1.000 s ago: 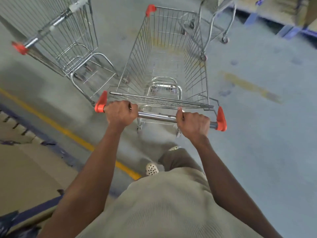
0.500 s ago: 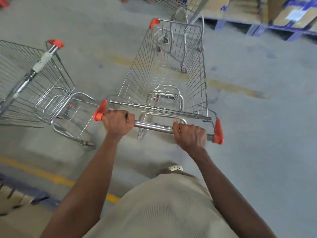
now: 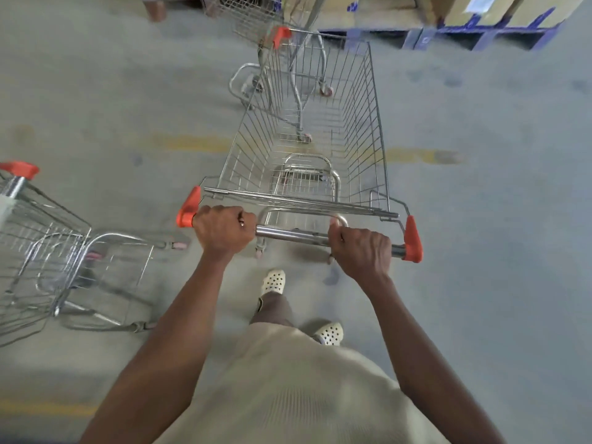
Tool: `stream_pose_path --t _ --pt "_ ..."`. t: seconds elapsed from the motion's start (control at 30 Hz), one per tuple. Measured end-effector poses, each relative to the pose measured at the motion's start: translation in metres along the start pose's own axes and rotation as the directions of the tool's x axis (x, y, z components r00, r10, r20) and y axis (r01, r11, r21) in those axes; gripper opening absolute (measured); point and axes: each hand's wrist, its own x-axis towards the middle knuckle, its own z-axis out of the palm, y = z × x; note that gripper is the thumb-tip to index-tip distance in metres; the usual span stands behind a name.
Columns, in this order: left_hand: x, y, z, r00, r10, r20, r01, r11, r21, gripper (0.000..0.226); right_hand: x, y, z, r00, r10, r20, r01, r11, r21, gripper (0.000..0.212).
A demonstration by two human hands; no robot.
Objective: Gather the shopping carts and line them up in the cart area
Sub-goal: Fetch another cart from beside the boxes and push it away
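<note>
Both hands clamped on cart handle (image 3: 293, 234) — left grip (image 3: 222, 229) near red cap, right grip (image 3: 362, 250) likewise, fingers fully curled.

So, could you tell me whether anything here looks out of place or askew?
Yes: the left cart sits turned away from the held cart, and the far cart ahead stands at an angle, none lined up. Nothing looks spilled or damaged.

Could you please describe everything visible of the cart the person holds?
The cart is a silver wire basket, empty and upright on the grey floor, narrowing away from the person. Its chrome handle has orange end caps; the left hand and right hand grip it. Just beyond its front stands another cart.
</note>
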Motion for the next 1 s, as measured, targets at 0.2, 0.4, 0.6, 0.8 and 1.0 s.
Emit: stream_pose_path --t 0.2,0.4,0.6,0.8,1.0 --pt "0.077 0.002 0.029 0.990 0.138 0.019 -0.135 0.986 -0.101 0.034 0.039 -0.008 0.008 0.993 0.113 -0.044 -0.113 0.994 -0.011 0.061" --pt "0.164 0.025 0.064 0.962 0.270 0.028 -0.260 0.945 -0.198 0.034 0.093 -0.006 0.018 0.953 0.273 -0.128 -0.280 0.959 -0.043 0.061" --pt "0.239 0.068 0.094 0.902 0.401 0.161 -0.349 0.895 -0.279 0.041 0.141 0.011 0.024 0.897 0.400 -0.188 -0.412 0.911 -0.028 0.062" --pt "0.288 0.122 0.117 0.826 0.544 0.148 -0.478 0.816 -0.325 0.034 0.169 0.040 0.021 0.840 0.509 -0.191 -0.524 0.851 -0.034 0.060" --pt "0.318 0.190 0.146 0.760 0.644 0.086 -0.567 0.722 -0.395 0.036 0.188 0.085 0.011 0.779 0.596 -0.196 -0.612 0.791 -0.026 0.053"
